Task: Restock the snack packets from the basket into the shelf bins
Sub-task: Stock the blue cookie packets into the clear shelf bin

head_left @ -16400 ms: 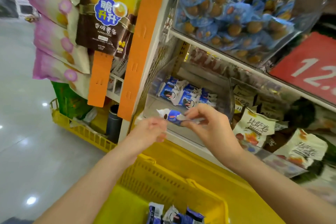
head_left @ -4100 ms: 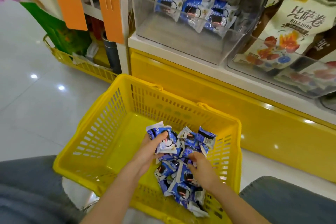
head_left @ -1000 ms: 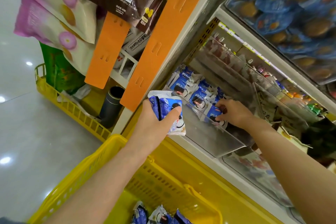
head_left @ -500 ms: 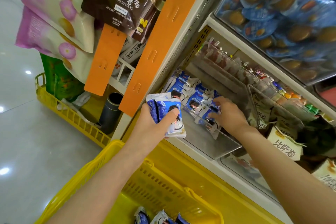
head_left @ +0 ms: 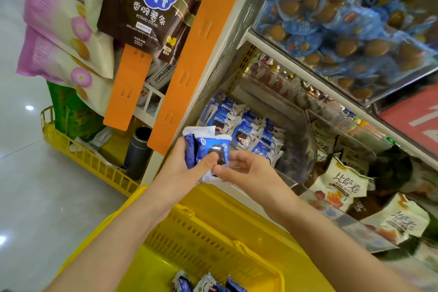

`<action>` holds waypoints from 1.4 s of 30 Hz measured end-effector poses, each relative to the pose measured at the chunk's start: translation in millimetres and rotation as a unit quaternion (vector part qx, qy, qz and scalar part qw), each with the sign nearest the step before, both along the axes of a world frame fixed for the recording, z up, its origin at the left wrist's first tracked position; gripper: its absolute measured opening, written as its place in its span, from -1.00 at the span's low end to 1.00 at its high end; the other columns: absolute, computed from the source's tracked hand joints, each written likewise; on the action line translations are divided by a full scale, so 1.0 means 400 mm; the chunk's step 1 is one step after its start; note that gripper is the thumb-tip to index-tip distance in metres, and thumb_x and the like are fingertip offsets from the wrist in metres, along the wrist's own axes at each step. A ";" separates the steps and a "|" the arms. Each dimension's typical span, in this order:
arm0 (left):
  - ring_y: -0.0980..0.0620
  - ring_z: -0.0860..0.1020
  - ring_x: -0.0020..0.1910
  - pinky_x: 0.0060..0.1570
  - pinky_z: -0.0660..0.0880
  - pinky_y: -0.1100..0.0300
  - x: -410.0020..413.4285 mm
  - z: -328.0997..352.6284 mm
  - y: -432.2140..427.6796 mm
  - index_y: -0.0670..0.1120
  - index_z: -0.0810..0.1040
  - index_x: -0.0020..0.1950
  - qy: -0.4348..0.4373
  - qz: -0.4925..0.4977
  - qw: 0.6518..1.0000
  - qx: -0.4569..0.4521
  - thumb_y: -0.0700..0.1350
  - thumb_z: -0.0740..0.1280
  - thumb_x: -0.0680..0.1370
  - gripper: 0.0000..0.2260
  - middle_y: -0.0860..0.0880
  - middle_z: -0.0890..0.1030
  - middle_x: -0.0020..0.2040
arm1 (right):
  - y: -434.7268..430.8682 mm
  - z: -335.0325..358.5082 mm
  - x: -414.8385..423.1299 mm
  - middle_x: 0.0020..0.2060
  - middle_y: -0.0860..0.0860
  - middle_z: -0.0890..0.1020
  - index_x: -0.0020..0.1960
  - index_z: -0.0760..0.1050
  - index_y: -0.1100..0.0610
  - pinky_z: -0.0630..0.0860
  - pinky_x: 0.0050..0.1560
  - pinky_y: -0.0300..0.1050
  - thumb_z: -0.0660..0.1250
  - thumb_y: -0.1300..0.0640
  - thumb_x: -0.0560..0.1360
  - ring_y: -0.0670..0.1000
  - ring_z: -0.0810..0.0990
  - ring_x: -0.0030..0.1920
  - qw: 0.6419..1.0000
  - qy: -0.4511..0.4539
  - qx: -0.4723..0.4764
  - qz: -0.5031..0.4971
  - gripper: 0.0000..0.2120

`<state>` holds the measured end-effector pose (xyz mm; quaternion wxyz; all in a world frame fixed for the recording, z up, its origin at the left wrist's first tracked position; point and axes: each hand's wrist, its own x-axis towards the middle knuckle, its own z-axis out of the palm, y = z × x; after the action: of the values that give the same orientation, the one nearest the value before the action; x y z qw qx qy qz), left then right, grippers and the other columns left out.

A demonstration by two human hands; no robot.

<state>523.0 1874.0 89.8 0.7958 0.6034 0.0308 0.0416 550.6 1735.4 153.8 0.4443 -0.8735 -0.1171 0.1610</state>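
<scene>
Being gripped upright in the curled fingers of the left hand (head_left: pixel 180 169), a small stack of snack packets (head_left: pixel 205 146) was pictured just in front of the clear shelf bin (head_left: pixel 297 149), where matching packets (head_left: pixel 246 133) were lined up. The front packet's lower edge was pinched between thumb and fingers of the right hand (head_left: pixel 246 173). Loose packets (head_left: pixel 206 283) were seen lying in the yellow basket (head_left: pixel 201 244) below.

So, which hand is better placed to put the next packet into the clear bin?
Right, I think. The left hand grips the packets; the right hand touches the front one and is nearer the clear bin.
</scene>
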 end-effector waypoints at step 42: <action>0.08 0.64 -0.04 -0.16 0.57 0.25 0.017 -0.017 0.049 0.11 0.48 0.18 0.015 0.034 0.999 0.028 -0.04 0.36 0.49 -0.73 0.05 0.62 0.08 | 0.065 -0.004 0.253 -0.01 0.05 0.60 0.14 0.48 0.17 0.48 -0.01 -0.09 0.12 0.04 0.61 0.02 0.56 -0.02 0.945 -0.302 -0.126 -0.014 -0.73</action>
<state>529.8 1893.5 83.0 0.7760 0.6248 0.0621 0.0601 651.8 1761.6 152.3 0.2771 -0.9314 -0.2125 -0.1027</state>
